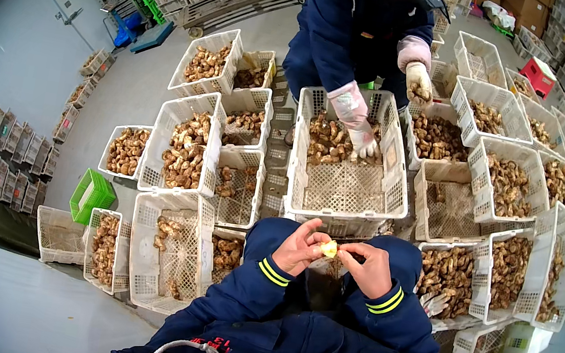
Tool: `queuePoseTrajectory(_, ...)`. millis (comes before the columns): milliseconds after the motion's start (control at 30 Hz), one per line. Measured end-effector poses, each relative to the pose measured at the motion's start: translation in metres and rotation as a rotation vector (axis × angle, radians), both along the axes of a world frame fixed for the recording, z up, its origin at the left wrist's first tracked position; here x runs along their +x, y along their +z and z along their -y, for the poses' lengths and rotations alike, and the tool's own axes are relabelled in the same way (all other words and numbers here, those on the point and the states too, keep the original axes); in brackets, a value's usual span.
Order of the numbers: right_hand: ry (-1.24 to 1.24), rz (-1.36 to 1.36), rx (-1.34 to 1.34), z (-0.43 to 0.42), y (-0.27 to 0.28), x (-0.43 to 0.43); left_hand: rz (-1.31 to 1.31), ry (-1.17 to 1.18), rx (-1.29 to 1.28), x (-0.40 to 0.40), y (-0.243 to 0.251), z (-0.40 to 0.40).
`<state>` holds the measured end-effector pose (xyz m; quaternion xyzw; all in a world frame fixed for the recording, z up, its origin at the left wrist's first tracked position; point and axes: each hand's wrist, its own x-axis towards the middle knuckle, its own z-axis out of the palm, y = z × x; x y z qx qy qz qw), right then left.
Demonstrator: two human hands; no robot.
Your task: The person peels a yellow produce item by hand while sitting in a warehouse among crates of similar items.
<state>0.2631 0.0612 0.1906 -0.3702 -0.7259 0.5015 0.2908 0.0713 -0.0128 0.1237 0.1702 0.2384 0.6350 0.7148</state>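
Both my hands meet over my lap, bare below dark blue sleeves with yellow bands. My left hand pinches a small yellow and white piece between thumb and fingers; what it is, I cannot tell. My right hand holds a small brown piece, perhaps a mushroom part, against its other side. Just beyond my knees stands a large white plastic crate with brown mushrooms at its far end. A co-worker's gloved hand reaches into those mushrooms, and the other glove holds some of them.
Crates of mushrooms flank me, among them a tall one on the left and a full one on the right, where a white glove lies. Green baskets stand farther left. The co-worker sits opposite; stacked crates rise behind.
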Motion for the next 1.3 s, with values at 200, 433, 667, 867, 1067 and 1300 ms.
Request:
queuePoseTrajectory(200,0.018,0.070,-0.066,0.001,0.002,0.001,-0.215,-0.015,0.102,-0.004,-0.005,0.002)
queuePoseTrajectory(433,-0.020,0.112,-0.025,0.004,-0.003,-0.003,-0.127,-0.042,0.019,0.000,-0.012,0.004)
queuePoseTrajectory(667,-0.029,0.009,-0.167,0.001,-0.018,-0.003,0.141,-0.032,-0.093,0.009,-0.014,0.008)
queuePoseTrajectory(867,-0.056,-0.022,-0.053,0.001,-0.008,-0.007,0.209,-0.027,-0.127,0.001,-0.019,0.009)
queuePoseTrajectory(1067,0.042,-0.012,0.043,-0.002,-0.007,-0.004,0.078,0.059,-0.188,0.003,-0.011,0.002)
queuePoseTrajectory(1300,0.189,-0.001,-0.011,-0.034,0.004,-0.008,-0.156,0.010,-0.065,-0.015,0.018,-0.022)
